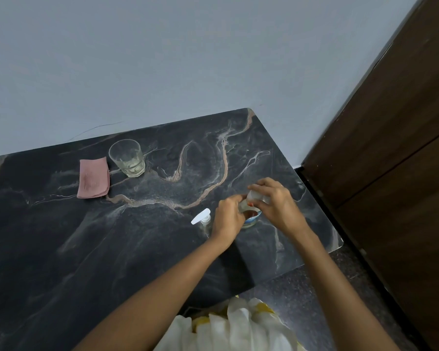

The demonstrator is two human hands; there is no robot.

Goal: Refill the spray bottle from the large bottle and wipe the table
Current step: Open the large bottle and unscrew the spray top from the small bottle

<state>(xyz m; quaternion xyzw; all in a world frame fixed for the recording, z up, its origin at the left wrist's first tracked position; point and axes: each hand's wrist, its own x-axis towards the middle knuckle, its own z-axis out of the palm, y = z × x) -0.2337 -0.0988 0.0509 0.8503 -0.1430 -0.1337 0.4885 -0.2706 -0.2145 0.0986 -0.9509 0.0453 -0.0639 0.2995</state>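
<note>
Right grip (pixel 274 201) is curled round a small translucent plastic bottle (pixel 257 196), fingers wrapped over its top side and the thumb under it, so the bottle lies tilted with its low end pointing down and to the left. Left grip (pixel 228 217) comes in from the other side with its fingers bent; the thumb and forefinger pinch that low end of the same bottle. A small orange spot shows just under the pinch, too small to tell what it is.

Directly beneath the two grips stands a round blue-and-white container (pixel 254 220) with an open mouth and a reddish-brown inside, partly hidden by the left grip. Whether the left grip also touches its rim cannot be told.

Just left of the left grip, a clear spray bottle with a white pump head (pixel 201 217) stands upright, its nozzle pointing left and towards the viewer.

All of this sits near the right edge of a dark marble-patterned counter (pixel 61 236) with pale and tan veins. Well apart, at the far side near the pale grey wall (pixel 162 59), a folded pink cloth (pixel 93 178) lies flat, and just to its right stands a clear glass tumbler (pixel 127 158). A dark brown wooden door (pixel 390 148) fills the right. White and yellow fabric (pixel 238 325) shows at the bottom.
</note>
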